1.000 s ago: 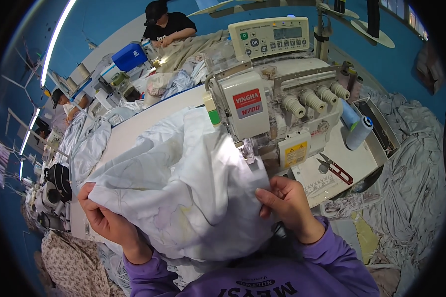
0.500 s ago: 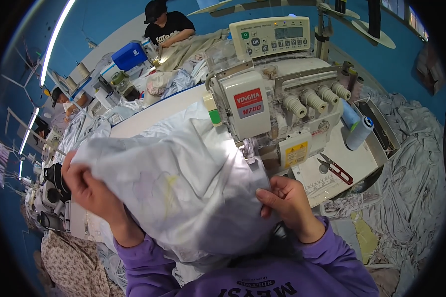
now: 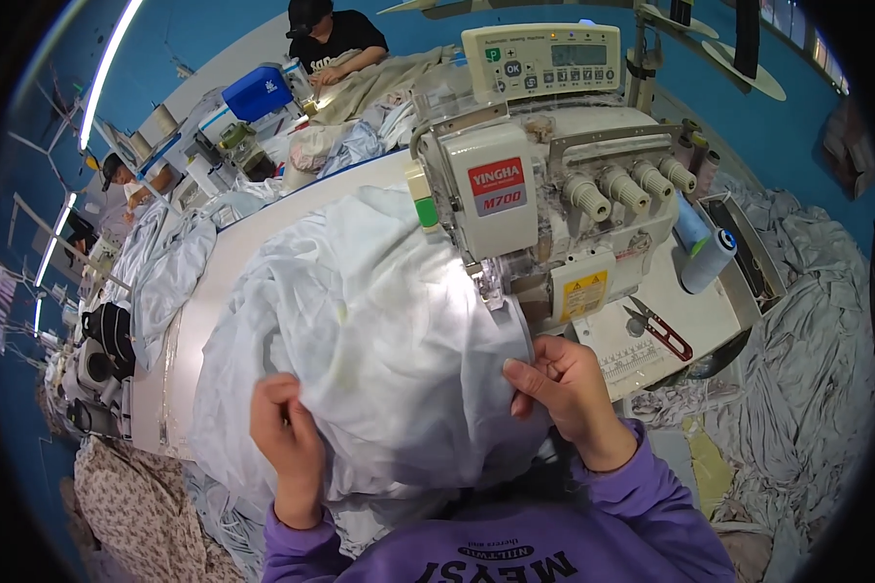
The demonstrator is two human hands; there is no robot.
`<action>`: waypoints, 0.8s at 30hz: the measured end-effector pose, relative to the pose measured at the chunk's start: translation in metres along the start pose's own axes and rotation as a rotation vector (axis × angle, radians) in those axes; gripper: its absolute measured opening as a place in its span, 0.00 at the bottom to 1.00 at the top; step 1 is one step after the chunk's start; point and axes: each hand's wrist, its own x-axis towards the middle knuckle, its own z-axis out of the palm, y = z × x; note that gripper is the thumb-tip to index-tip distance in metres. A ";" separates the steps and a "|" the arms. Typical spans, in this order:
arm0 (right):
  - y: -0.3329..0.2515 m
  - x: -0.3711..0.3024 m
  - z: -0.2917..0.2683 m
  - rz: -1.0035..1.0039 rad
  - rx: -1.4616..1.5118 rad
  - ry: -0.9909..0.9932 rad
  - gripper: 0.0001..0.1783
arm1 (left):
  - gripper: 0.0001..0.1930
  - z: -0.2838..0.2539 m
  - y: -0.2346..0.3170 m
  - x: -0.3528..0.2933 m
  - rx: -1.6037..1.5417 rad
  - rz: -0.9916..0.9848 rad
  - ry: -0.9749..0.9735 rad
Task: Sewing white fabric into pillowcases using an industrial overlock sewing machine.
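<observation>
A large pale white cloth (image 3: 360, 321) with a faint yellow-green print lies bunched before me, its far right part under the lit presser foot (image 3: 488, 284) of a white overlock sewing machine (image 3: 491, 189). My right hand (image 3: 557, 389) pinches the cloth's right edge between thumb and fingers, just in front of the foot. Over the cloth's left part is my left hand (image 3: 287, 437), its fingers curled toward the thumb. Whether a fold of cloth is between those fingertips is hidden.
Red-handled thread snips (image 3: 661, 333) and a blue thread cone (image 3: 708, 262) rest on the machine's right side. Heaped grey fabric (image 3: 797, 389) lies at the right, floral cloth (image 3: 136, 505) at the lower left. Another person (image 3: 335, 44) works at a far machine.
My left hand has come down and right, toward me. The cloth's left side, held up before, has dropped and spread over the table. My right hand keeps its pinch at nearly the same place.
</observation>
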 end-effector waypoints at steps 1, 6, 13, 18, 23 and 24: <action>0.002 0.000 0.000 -0.003 0.020 -0.006 0.09 | 0.04 0.002 0.000 0.007 0.000 -0.001 0.004; 0.000 -0.001 0.000 -0.012 0.044 -0.008 0.09 | 0.07 0.019 0.007 0.045 -0.218 0.197 0.288; 0.000 -0.001 -0.002 0.013 0.045 -0.012 0.10 | 0.07 0.031 0.010 0.091 -0.088 0.272 0.332; 0.000 -0.001 -0.001 0.015 0.042 0.001 0.09 | 0.06 0.039 0.005 0.133 -0.049 0.337 0.463; -0.001 0.000 0.000 0.011 0.098 -0.011 0.08 | 0.06 0.045 0.016 0.171 -0.008 0.385 0.536; -0.001 0.000 -0.001 0.007 0.096 -0.004 0.08 | 0.06 0.049 0.018 0.177 -0.004 0.391 0.534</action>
